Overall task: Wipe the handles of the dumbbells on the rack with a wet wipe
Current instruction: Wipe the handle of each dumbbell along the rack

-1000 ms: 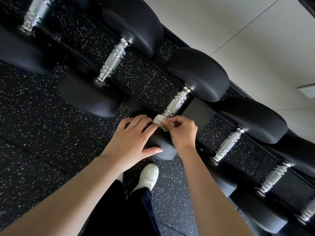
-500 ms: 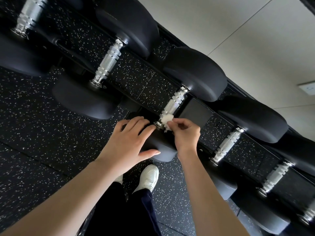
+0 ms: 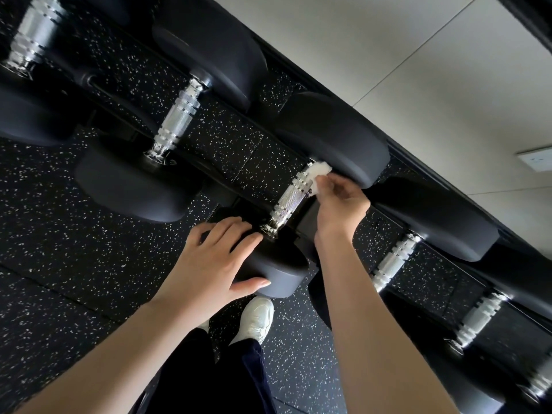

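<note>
A row of black dumbbells with knurled chrome handles lies across a black rack. On the middle dumbbell's handle [image 3: 291, 198], my right hand [image 3: 339, 209] pinches a small white wet wipe [image 3: 318, 171] against the far end, close to the far head [image 3: 331, 138]. My left hand [image 3: 215, 261] rests with spread fingers on the near head [image 3: 277, 267] of the same dumbbell, thumb along its lower edge. Another handle [image 3: 179, 115] lies to the left and a third handle [image 3: 394, 261] to the right.
The floor [image 3: 89, 249] is black rubber with white flecks. My white shoe [image 3: 257, 319] and dark trouser legs are below the rack. A pale wall [image 3: 388, 55] with a socket plate [image 3: 537, 159] runs behind the dumbbells.
My right hand has slid the wipe along the handle from the near end to the far end. My left hand stays on the near head.
</note>
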`<state>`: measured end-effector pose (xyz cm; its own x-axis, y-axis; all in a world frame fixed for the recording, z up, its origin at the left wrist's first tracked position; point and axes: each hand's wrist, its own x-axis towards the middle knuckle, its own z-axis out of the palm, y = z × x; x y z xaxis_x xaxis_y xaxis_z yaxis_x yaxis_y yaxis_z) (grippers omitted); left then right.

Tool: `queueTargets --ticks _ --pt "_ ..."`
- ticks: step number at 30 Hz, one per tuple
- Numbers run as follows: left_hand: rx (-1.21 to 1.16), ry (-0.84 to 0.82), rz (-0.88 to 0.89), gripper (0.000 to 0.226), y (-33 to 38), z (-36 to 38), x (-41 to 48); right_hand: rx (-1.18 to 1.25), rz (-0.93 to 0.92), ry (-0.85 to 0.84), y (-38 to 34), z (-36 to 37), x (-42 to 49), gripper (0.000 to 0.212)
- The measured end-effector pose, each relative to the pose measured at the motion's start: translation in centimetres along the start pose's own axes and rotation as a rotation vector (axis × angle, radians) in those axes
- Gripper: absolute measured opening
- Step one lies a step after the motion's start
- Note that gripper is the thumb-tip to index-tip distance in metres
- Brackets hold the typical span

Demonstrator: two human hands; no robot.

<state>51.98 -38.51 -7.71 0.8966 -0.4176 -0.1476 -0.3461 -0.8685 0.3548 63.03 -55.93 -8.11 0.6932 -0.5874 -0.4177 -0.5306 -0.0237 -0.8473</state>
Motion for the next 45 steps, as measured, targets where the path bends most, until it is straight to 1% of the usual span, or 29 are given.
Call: queueTargets --ticks 4,11,16,19,22,25,28,32,34,36,39,41,43,45 --pt "0.005 0.001 0.004 0.062 0.0 0.0 0.0 0.058 0.062 -0.015 0.4 0.1 -0.2 0.016" --pt "0.009 0.024 0.002 0.061 0.0 0.1 -0.1 0.123 0.042 -0.119 0.2 -0.7 -0.8 0.006" --pt "0.005 0.027 0.002 0.061 0.1 -0.1 -0.1 0.078 0.028 -0.075 0.1 0.0 -0.2 0.009" --pt "0.001 0.021 0.002 0.060 0.1 -0.1 0.0 0.115 0.056 -0.040 0.2 0.5 0.3 0.014" --pt "0.001 0.023 0.003 0.061 0.0 0.0 -0.1 0.137 0.073 -0.056 0.9 0.4 0.6 0.016" --pt "0.006 0.026 0.001 0.061 0.1 0.0 -0.1 0.194 0.100 -0.139 1.4 -0.3 1.0 0.024" --pt "0.012 0.030 -0.004 0.061 0.1 0.1 -0.1 0.296 0.141 -0.284 1.8 -1.2 1.7 0.028" --pt "0.015 0.039 -0.014 0.061 0.3 0.2 -0.1 0.332 0.196 -0.484 2.7 -2.2 2.4 0.033" --pt "0.016 0.040 -0.016 0.061 0.3 0.2 -0.1 0.298 0.200 -0.549 3.1 -2.4 2.6 0.036" --pt "0.016 0.038 -0.019 0.061 0.3 0.2 -0.1 0.247 0.182 -0.572 3.2 -2.6 2.6 0.037" --pt "0.022 0.029 -0.021 0.062 0.4 0.2 -0.1 0.156 0.160 -0.602 3.5 -3.0 2.2 0.031" --pt "0.021 0.025 -0.024 0.062 0.4 0.2 -0.2 0.091 0.183 -0.649 4.1 -3.4 1.3 0.029" --pt "0.020 0.027 -0.025 0.062 0.5 0.1 -0.1 0.063 0.203 -0.697 4.9 -3.7 0.4 0.031" --pt "0.020 0.029 -0.024 0.062 0.4 0.2 -0.1 0.066 0.212 -0.710 5.6 -3.7 -0.2 0.030"
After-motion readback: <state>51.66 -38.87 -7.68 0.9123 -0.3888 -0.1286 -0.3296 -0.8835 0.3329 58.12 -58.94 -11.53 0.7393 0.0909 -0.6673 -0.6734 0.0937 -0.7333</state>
